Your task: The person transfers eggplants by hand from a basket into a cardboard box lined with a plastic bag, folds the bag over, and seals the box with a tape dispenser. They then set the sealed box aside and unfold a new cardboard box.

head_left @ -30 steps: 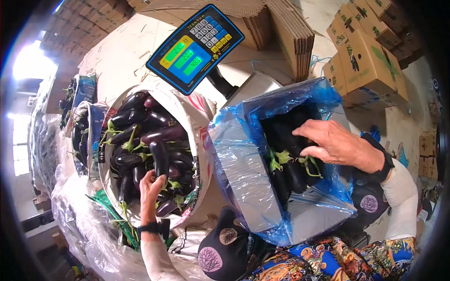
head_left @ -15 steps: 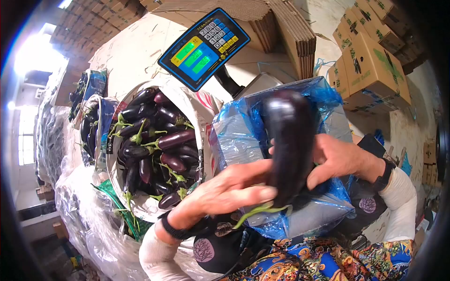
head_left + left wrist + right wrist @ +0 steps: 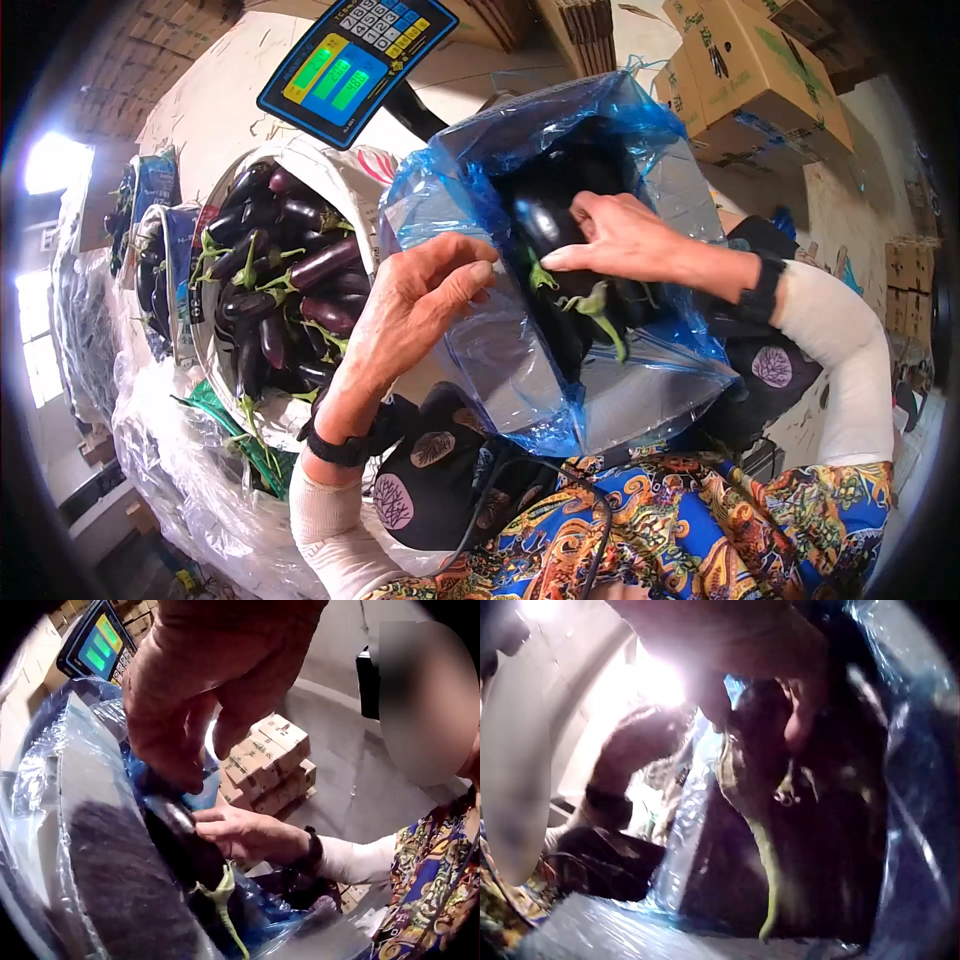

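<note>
My left hand (image 3: 412, 300) hovers over the box's near-left flap, fingers loosely bent and holding nothing. Inside the box (image 3: 510, 365), lined with blue plastic film (image 3: 430, 185), my right hand (image 3: 640, 240) grips a glossy dark eggplant (image 3: 543, 222) between thumb and fingers. Its green stem end shows below the thumb. Another eggplant's green stem (image 3: 603, 325) curves toward me beside it. In the right wrist view, thumb and fingers straddle an eggplant above a long pale-green stem (image 3: 761, 855). More eggplants lie in shadow under the hand.
A white sack (image 3: 350, 200) full of eggplants (image 3: 325, 262) stands left of the box. Beyond it rises a scale display (image 3: 355, 65) with lit green digits. Cartons (image 3: 760, 85) are stacked at the back right; clear plastic wrap (image 3: 180, 470) lies at the lower left.
The left hand came from the sack with an eggplant, met the right hand over the box and let go. The right hand has lowered into the box with an eggplant.
</note>
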Demonstrator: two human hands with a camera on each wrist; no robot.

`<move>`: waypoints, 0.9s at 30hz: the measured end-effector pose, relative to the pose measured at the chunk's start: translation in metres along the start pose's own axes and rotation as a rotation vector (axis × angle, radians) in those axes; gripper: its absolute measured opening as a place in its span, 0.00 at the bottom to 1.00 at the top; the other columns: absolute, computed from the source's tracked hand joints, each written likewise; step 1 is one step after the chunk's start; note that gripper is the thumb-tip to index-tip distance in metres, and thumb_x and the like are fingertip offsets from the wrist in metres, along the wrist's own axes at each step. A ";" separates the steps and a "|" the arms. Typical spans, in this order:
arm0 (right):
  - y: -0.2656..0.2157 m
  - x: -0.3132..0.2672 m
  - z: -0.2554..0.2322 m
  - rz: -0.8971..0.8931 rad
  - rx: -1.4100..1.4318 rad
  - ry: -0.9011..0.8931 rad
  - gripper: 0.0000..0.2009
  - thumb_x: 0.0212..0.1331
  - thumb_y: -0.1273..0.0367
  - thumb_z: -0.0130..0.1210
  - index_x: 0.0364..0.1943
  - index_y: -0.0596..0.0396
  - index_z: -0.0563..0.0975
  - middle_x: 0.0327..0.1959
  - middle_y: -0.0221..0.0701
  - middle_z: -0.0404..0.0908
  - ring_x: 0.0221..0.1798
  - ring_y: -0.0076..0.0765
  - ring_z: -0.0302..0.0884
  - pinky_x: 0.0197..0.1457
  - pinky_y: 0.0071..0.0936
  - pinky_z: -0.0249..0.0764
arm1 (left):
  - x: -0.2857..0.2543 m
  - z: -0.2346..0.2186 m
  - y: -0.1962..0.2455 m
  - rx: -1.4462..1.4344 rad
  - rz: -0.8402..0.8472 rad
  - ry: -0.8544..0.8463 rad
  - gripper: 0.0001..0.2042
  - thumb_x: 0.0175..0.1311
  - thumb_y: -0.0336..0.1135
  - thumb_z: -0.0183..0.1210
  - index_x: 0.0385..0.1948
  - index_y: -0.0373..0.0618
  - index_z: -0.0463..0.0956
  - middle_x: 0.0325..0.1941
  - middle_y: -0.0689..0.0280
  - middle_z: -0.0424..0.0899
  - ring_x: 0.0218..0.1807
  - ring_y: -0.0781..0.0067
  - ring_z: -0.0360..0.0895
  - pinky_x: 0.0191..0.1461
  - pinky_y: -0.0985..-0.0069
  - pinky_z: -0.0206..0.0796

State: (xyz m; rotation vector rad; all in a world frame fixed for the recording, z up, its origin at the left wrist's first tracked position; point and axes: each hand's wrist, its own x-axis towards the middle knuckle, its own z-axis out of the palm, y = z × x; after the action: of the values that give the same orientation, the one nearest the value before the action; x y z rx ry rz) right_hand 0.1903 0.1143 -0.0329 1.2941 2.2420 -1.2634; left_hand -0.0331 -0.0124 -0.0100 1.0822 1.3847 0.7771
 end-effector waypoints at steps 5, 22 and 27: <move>0.024 0.014 0.034 -0.357 -0.361 0.241 0.29 0.54 0.50 0.64 0.41 0.65 0.70 0.33 0.52 0.80 0.38 0.61 0.79 0.41 0.49 0.76 | 0.012 0.005 -0.019 0.370 0.164 0.060 0.12 0.66 0.32 0.60 0.47 0.34 0.77 0.36 0.61 0.83 0.38 0.72 0.80 0.44 0.75 0.71; 0.058 -0.025 0.020 -0.174 -0.430 -0.031 0.17 0.57 0.63 0.60 0.31 0.68 0.76 0.27 0.56 0.79 0.36 0.66 0.79 0.38 0.53 0.76 | 0.047 0.050 -0.032 1.149 0.650 0.105 0.25 0.51 0.21 0.56 0.56 0.44 0.73 0.60 0.53 0.72 0.59 0.51 0.69 0.61 0.60 0.66; 0.065 -0.024 0.034 -0.212 -0.279 0.034 0.16 0.56 0.66 0.60 0.33 0.71 0.76 0.28 0.59 0.79 0.38 0.71 0.78 0.41 0.53 0.77 | 0.067 0.057 -0.038 1.291 0.644 0.039 0.21 0.52 0.25 0.57 0.52 0.47 0.75 0.59 0.53 0.71 0.59 0.50 0.69 0.60 0.61 0.67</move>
State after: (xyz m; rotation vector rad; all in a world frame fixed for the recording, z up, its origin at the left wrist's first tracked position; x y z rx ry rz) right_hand 0.2496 0.0885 -0.0746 1.0053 2.5243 -0.9499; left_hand 0.0216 0.0284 -0.0773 2.6000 1.5649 0.2348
